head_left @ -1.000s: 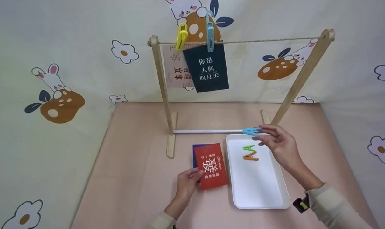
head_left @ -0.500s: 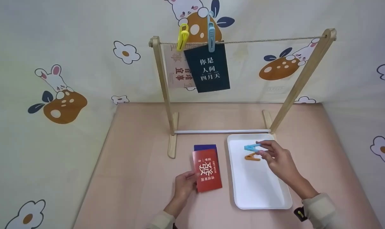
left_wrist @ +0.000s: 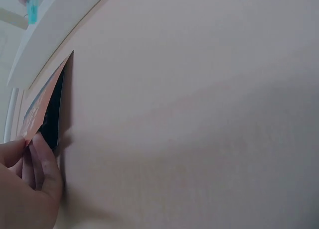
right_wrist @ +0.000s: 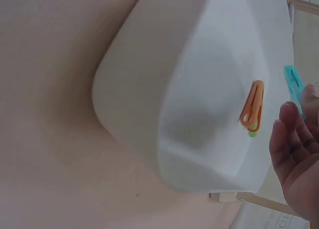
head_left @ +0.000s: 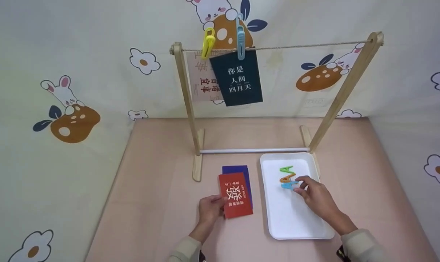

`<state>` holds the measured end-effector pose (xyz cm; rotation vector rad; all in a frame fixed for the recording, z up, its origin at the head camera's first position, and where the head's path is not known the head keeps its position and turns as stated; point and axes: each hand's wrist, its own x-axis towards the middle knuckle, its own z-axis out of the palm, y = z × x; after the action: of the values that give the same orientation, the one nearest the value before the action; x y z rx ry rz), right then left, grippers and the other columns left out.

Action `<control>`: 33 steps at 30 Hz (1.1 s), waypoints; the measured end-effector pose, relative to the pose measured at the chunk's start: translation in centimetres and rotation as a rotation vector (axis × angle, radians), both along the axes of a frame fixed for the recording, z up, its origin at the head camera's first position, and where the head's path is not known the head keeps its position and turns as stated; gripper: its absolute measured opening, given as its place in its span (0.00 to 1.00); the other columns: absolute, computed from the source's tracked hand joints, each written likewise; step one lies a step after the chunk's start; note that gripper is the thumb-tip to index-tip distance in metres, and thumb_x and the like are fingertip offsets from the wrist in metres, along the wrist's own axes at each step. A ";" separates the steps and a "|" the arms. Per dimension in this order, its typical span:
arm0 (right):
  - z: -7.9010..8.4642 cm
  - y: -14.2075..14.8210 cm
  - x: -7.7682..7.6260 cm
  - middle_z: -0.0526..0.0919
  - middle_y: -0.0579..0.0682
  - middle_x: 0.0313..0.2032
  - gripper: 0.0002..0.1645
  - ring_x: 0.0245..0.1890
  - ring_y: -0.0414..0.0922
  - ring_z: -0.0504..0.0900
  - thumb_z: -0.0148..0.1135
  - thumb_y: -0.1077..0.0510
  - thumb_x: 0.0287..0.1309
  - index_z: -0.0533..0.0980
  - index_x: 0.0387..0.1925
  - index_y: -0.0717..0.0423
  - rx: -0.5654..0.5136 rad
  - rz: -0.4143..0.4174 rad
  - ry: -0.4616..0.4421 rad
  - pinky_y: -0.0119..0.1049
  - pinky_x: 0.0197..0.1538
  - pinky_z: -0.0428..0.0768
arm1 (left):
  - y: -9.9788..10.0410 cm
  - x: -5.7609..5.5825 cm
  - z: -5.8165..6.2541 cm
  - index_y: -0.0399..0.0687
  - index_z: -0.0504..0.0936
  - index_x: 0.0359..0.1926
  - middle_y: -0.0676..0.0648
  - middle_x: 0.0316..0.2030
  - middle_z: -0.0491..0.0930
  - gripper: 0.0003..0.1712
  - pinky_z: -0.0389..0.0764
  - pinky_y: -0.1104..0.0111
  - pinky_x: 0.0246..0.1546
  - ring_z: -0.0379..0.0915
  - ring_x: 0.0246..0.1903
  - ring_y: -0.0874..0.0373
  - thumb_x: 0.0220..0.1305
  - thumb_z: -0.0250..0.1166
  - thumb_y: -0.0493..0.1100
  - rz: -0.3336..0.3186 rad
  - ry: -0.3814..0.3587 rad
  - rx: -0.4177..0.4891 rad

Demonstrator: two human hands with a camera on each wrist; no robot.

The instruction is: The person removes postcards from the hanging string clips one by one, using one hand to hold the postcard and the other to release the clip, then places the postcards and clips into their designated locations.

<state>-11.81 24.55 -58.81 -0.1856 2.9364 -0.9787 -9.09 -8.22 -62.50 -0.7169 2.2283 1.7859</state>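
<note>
White tray point(head_left: 292, 222), near right on the table. Red card point(head_left: 235, 195), left of the tray, its near corner pinched by the left hand point(head_left: 210, 210). Blue clip point(head_left: 289, 185), in the tray beside an orange clip point(head_left: 287, 178), pinched by the right hand point(head_left: 316, 198), fingers curled.

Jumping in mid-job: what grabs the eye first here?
The wooden drying rack at the back, where a dark navy card hangs from a blue clip. In front, the right hand holds a blue plastic clothespin over the white tray, while the left hand holds a red card.
</note>
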 end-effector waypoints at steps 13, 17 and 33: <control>-1.8 0.2 0.3 0.85 0.48 0.30 0.23 0.24 0.39 0.71 0.73 0.58 0.56 0.80 0.54 0.56 0.094 -0.049 -0.056 0.28 0.25 0.66 | 0.3 -0.8 0.2 0.32 0.86 0.39 0.41 0.29 0.87 0.08 0.83 0.69 0.22 0.83 0.25 0.58 0.60 0.71 0.35 0.057 0.089 -0.167; -2.2 0.3 0.4 0.86 0.48 0.30 0.22 0.23 0.39 0.71 0.73 0.59 0.55 0.81 0.53 0.57 0.083 -0.057 -0.042 0.29 0.25 0.66 | 0.4 -1.0 0.0 0.34 0.87 0.37 0.41 0.29 0.88 0.08 0.81 0.70 0.24 0.82 0.27 0.58 0.58 0.73 0.36 0.050 0.139 -0.259; -2.9 0.1 0.8 0.86 0.46 0.30 0.20 0.23 0.37 0.72 0.74 0.60 0.53 0.82 0.49 0.59 0.112 -0.073 -0.024 0.31 0.25 0.69 | 0.8 -0.2 -0.6 0.36 0.81 0.46 0.45 0.34 0.84 0.21 0.84 0.64 0.36 0.80 0.35 0.56 0.52 0.77 0.36 0.010 0.133 -0.313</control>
<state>-11.05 24.63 -61.75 -0.0634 2.9846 -0.8152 -9.33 -7.40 -63.10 -0.6822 2.6333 1.5463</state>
